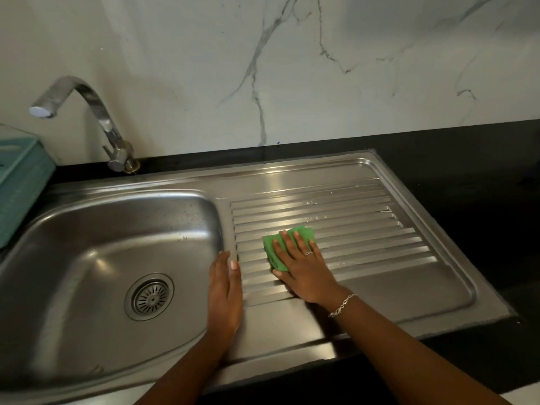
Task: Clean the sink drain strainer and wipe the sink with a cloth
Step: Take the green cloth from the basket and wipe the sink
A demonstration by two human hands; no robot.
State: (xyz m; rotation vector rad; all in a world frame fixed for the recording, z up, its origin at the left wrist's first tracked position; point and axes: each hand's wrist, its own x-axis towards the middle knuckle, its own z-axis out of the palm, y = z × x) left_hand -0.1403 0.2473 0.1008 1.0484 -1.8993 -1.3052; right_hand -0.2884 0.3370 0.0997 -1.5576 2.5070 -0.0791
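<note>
While a person is working at a stainless-steel sink (277,349), the left hand (225,287) is lying flat on the ridge between the basin and the draining board (365,229), fingers straight and together, holding nothing. Just beside it, the right hand (304,270) is pressing a folded green cloth (269,252) onto the ribbed board, its fingers spread straight across the top and not curled round, so the cloth is being pinned, not clutched. The drain strainer (150,296) is sitting in its seat at the bottom of the basin, well apart from both hands; whether it is clean cannot be told at this range. Wiping appears to be the step in hand, with the board getting attention. Doing it well is likely calling for strokes running along the ribs, not across them, so the cloth is reaching into the grooves, with even palm pressure and each pass ending toward the basin. Water droplets (317,218) are lying on the ribs just beyond the cloth and seem the next patch to take. Farther back, a chrome tap (96,112) is arching over the basin, a teal crate (20,182) is standing at the left edge, and a marbled wall (321,68) is rising behind the black counter (467,159).
</note>
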